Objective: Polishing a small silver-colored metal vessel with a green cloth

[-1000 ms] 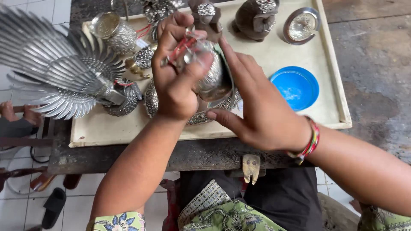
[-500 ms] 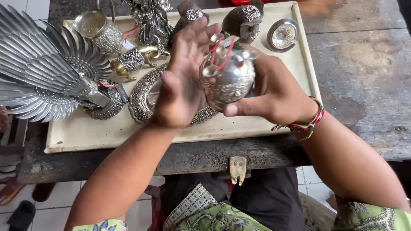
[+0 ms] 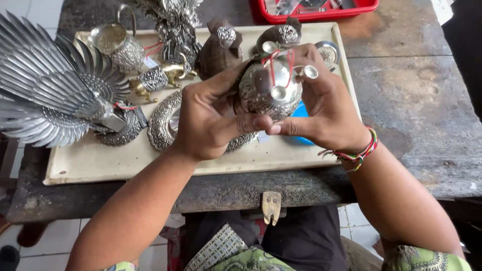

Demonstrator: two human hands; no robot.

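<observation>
An embossed silver vessel, round in body and with small cups tied to it by red string, was held up in the air between both hands, above the near part of a cream tray. The left hand gripped it from the left side, the fingers curled against the patterned wall and the thumb stretched under the bottom of the vessel. The right hand closed on it from the right, the fingers wrapped behind the body and the thumb pointing left, so that the two thumb tips met just below the vessel. On the right wrist sat a bracelet of red, green and yellow threads. Partly hidden under the hands, an oval silver frame and a blue disc lay on the tray. Farther left on the tray stood a big silver bird with spread feathers, and behind it a small silver basket with a handle. Two dark pear-shaped containers with silver tops stood at the far edge. The tray rested on a worn wooden table, and a red tray was at the table's far side.
</observation>
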